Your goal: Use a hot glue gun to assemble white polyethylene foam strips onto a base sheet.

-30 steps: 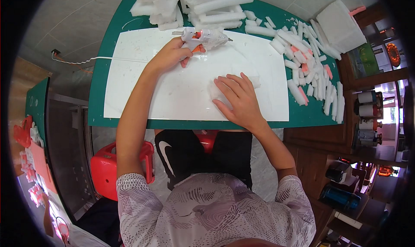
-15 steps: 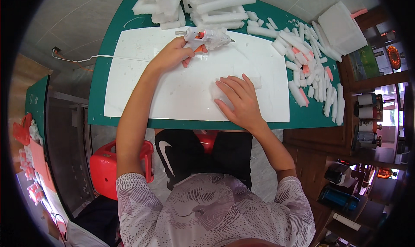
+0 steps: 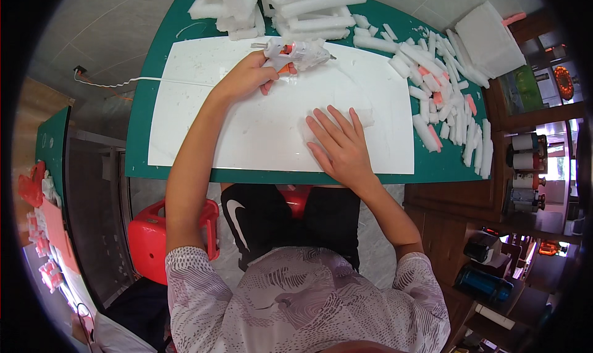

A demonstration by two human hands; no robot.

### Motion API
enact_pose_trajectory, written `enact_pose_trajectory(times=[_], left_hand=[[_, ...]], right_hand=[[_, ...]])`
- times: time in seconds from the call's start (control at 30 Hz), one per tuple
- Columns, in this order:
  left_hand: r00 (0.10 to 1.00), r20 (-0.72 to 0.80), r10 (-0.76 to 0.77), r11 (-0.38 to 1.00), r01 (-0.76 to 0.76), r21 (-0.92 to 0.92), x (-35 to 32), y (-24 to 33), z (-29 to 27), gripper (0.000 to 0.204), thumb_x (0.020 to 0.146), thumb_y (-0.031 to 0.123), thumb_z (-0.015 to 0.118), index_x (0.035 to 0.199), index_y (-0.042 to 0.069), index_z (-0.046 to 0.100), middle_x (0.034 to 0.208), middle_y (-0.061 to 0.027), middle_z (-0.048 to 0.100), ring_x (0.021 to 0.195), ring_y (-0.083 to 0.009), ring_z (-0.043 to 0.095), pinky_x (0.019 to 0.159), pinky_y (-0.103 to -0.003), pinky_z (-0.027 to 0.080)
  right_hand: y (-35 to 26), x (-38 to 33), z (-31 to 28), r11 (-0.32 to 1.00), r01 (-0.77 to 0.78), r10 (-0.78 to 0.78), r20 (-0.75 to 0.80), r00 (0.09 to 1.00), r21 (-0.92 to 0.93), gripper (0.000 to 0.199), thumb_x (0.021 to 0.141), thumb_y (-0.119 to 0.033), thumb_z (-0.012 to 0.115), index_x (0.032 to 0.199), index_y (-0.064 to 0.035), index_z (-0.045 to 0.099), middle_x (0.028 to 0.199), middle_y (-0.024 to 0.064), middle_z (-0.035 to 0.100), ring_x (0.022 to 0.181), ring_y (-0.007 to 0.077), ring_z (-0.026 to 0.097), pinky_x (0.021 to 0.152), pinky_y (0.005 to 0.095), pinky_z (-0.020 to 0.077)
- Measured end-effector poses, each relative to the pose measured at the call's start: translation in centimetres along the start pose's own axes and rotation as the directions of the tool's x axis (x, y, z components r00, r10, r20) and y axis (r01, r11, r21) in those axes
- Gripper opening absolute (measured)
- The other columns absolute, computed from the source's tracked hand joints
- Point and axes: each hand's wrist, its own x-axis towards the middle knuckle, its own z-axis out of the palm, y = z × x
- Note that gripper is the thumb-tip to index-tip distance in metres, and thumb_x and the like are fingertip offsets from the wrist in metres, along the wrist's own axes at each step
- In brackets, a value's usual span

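One white glue gun (image 3: 301, 54) shows in the head view, over the far middle part of a white board (image 3: 247, 143), its nozzle pointing right. The left grip (image 3: 256, 75) is curled round its handle, fingers by the orange trigger (image 3: 286, 68); whether the gun touches the board I cannot tell. The right grip (image 3: 341, 146) lies palm down with its fingers spread, over a flat white foam piece (image 3: 365, 118) that shows past the fingers on both sides, on the right half of the board. Under the board is a green worktop (image 3: 138, 133). At its far edge stands a stack of white foam (image 3: 318, 7), and to the right are scattered white and pink foam strips (image 3: 456, 121), with a large foam block (image 3: 488, 41) at the far right. A white cable (image 3: 139, 79) runs in from the left toward the left forearm. Near left, beside the person, is a red stool (image 3: 147, 245)
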Motion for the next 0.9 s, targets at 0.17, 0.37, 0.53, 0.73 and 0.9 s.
enact_pose_trajectory(times=[0.17,0.37,0.53,0.73,0.9], left_hand=[[1.000,0.002,-0.019,1.000,0.019,0.002,0.06,-0.09,-0.10,0.033,0.076,0.010,0.055,0.103,-0.006,0.062,0.068,-0.0074,0.057,0.056,-0.0144,0.054,0.055,-0.029,0.045],[1.000,0.000,-0.010,1.000,0.010,-0.003,-0.01,0.01,-0.02,0.032,0.076,0.010,0.055,0.103,-0.006,0.062,0.068,-0.0072,0.057,0.055,-0.0141,0.054,0.055,-0.029,0.046],[1.000,0.011,-0.006,1.000,0.006,0.000,-0.03,0.08,-0.05,0.032,0.076,0.009,0.055,0.103,-0.006,0.062,0.068,-0.0074,0.057,0.055,-0.0141,0.054,0.055,-0.029,0.046],[1.000,0.013,0.009,1.000,-0.009,-0.018,-0.04,-0.02,-0.06,0.031,0.075,0.009,0.055,0.102,-0.006,0.062,0.068,-0.0073,0.057,0.055,-0.0141,0.054,0.054,-0.029,0.045],[1.000,-0.005,-0.015,1.000,0.015,0.016,-0.21,0.57,0.18,0.032,0.076,0.009,0.055,0.102,-0.006,0.062,0.068,-0.0073,0.057,0.055,-0.0141,0.054,0.054,-0.029,0.045]], right_hand=[[-0.52,0.03,-0.24,0.999,-0.034,0.034,-0.008,0.999,-0.024,0.047,0.084,-0.023,0.071,0.128,-0.0102,0.061,0.135,0.0088,0.057,0.130,0.0308,0.047,0.112,0.0536,0.0250],[-0.67,0.01,0.51,0.997,-0.057,0.054,-0.063,0.997,-0.054,0.047,0.081,-0.026,0.074,0.124,-0.0114,0.065,0.134,0.0081,0.058,0.130,0.0308,0.047,0.112,0.0537,0.0254],[-0.68,-0.04,0.62,0.996,-0.056,0.050,-0.088,0.995,-0.070,0.045,0.081,-0.026,0.075,0.122,-0.0119,0.066,0.133,0.0084,0.059,0.128,0.0310,0.048,0.112,0.0533,0.0254],[-0.76,-0.07,0.62,0.995,-0.061,0.054,-0.095,0.994,-0.076,0.043,0.081,-0.024,0.074,0.121,-0.0121,0.067,0.132,0.0088,0.059,0.127,0.0315,0.049,0.111,0.0529,0.0259],[-0.69,-0.18,0.75,0.994,-0.052,0.043,-0.094,0.995,-0.094,0.042,0.081,-0.024,0.074,0.121,-0.0118,0.067,0.131,0.0088,0.059,0.127,0.0313,0.049,0.111,0.0524,0.0270]])
